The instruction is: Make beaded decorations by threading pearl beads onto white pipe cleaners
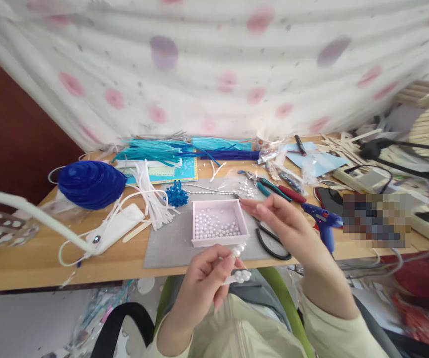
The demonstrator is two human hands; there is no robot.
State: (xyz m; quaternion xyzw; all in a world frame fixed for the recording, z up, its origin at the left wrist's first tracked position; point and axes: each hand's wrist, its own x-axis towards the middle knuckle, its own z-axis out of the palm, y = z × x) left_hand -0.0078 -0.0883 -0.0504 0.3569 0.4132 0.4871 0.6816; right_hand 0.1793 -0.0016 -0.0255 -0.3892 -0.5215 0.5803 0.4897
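Note:
My left hand point(209, 276) is closed in a pinch on a white beaded piece point(243, 276). Clusters of pearl beads show at its fingertips and just below them. In front of it stands a pink box point(220, 242), open at the top, with many loose pearl beads point(216, 230) inside. My right hand point(285, 223) hovers by the box's right edge, thumb and fingers drawn together. Whatever is between those fingertips, if anything, is too small to make out. Beneath that hand lies a pair of scissors with black handles point(273, 254), partly hidden.
Box and scissors rest on a grey mat point(169, 248). Right of them are pliers point(274, 188) and a blue glue gun point(324, 223). Leftward lie a blue beaded ball point(177, 193), white strips point(155, 204) and a large blue bundle point(92, 184). Turquoise stems point(151, 150) lie behind.

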